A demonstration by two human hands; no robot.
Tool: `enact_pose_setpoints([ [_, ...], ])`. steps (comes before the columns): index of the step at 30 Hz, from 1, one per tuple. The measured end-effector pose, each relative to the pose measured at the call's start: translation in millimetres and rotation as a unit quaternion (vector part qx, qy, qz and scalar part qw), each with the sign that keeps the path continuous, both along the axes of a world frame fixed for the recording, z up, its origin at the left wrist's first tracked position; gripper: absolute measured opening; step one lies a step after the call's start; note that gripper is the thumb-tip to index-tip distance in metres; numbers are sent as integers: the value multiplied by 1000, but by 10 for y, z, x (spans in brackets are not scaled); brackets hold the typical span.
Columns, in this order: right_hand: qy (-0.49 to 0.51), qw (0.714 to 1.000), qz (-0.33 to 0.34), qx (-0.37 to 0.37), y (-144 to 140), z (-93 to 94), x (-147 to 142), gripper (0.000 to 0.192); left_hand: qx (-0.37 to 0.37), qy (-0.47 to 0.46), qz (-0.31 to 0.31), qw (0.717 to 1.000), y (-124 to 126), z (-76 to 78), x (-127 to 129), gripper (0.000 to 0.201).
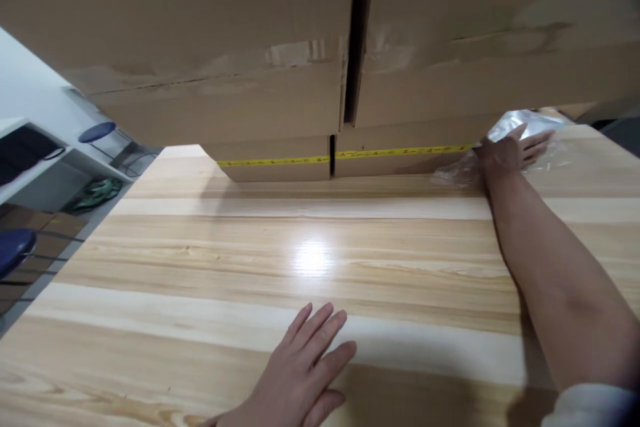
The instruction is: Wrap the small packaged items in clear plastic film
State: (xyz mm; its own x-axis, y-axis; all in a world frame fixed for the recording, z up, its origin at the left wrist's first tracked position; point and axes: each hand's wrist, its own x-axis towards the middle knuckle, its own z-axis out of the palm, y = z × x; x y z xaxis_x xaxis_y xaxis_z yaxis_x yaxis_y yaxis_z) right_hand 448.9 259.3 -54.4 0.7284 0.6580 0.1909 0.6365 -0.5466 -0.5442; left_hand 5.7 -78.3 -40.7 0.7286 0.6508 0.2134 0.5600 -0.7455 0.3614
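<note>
My left hand (300, 373) is low in the middle of the head view, palm down over the wooden table (240, 247). Its fingers are stretched out and slightly apart, with nothing in them; whether it touches the tabletop I cannot tell. Far to the right, my right hand (515, 152) reaches to the back of the table, with its fingers extended over a clear, crinkled plastic bag (527, 122). Part of the bag spreads out on both sides of the wrist. What is inside the bag, if anything, is hidden.
Large cardboard boxes (210, 27) stand stacked behind the table, with yellow printed tape (280, 161) along the lower ones. On the left are blue round stools (97, 132) and a white shelf unit (30, 147). A lamp's reflection shines on the tabletop.
</note>
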Motion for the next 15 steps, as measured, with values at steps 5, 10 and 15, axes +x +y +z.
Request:
enact_pose_setpoints([
  [5,22,997,43,-56,-43,-48,-28,87,-42,23,-1,999,-35,-35,-20,58],
  [10,1,995,21,-102,70,-62,5,79,-50,35,-5,998,-36,-35,-17,61],
  [15,-6,995,15,-97,159,-1,-45,68,-28,31,-8,999,-32,-42,-20,58],
])
